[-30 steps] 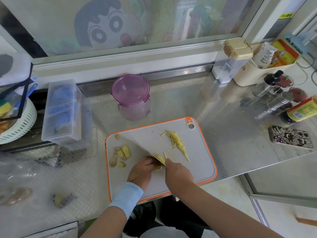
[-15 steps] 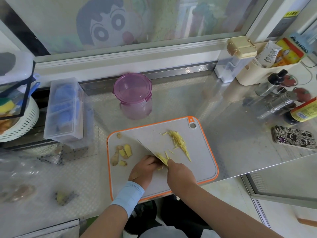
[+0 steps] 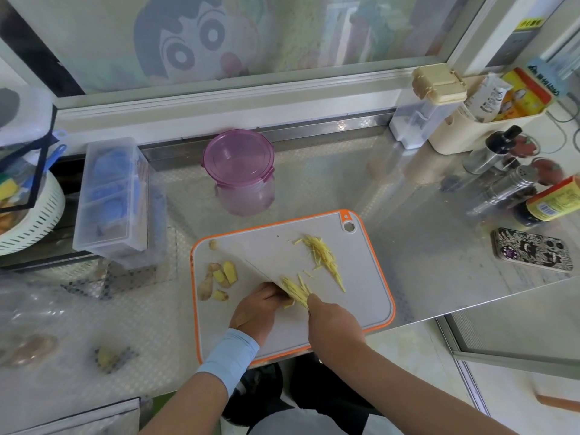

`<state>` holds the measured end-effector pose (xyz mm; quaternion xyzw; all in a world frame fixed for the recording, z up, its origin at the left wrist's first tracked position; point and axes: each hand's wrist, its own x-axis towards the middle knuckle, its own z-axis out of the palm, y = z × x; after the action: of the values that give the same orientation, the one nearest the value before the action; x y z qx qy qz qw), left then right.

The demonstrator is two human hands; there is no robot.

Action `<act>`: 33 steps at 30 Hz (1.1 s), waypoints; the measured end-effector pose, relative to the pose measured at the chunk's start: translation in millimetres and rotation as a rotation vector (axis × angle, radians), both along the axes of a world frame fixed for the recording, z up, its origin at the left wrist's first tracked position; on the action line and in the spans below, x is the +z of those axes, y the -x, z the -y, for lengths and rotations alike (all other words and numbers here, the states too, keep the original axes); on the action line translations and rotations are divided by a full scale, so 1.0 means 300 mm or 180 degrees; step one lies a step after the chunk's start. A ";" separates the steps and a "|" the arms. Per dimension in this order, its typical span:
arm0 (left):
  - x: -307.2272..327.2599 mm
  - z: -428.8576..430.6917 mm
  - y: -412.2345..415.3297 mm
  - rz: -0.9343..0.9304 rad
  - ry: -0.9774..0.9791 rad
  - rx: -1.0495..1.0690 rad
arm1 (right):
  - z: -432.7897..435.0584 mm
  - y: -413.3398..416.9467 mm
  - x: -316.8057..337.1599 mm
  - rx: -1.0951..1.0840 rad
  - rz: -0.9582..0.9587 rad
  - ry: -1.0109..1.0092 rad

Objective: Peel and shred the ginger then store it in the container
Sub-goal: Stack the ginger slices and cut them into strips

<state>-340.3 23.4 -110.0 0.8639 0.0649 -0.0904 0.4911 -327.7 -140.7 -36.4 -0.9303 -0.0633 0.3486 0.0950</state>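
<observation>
On your one orange-rimmed cutting board [image 3: 361, 293] lie two heaps of ginger shreds [image 3: 323, 259] and about five ginger chunks [image 3: 219, 277], one lidded purple container [image 3: 241, 174] behind on the table [image 3: 423, 246], your left grip [image 3: 257, 309] curled knuckles-down on a ginger piece [image 3: 287, 304], your right grip [image 3: 334, 324] wrapped round the knife [image 3: 257, 270].
</observation>
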 end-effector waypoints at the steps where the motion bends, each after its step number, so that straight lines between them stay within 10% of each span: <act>1: 0.000 0.001 -0.001 0.0090 -0.0096 -0.0026 | 0.005 0.003 0.002 0.0002 0.0018 0.0016; 33: -0.032 -0.019 -0.003 0.0646 -0.0653 -0.0393 | -0.023 -0.024 -0.025 0.0007 0.0057 -0.0051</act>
<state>-339.2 29.1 -119.6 0.9166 -0.0294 -0.0255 0.3978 -320.5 -133.7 -44.0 -0.9325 -0.0679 0.3398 0.1015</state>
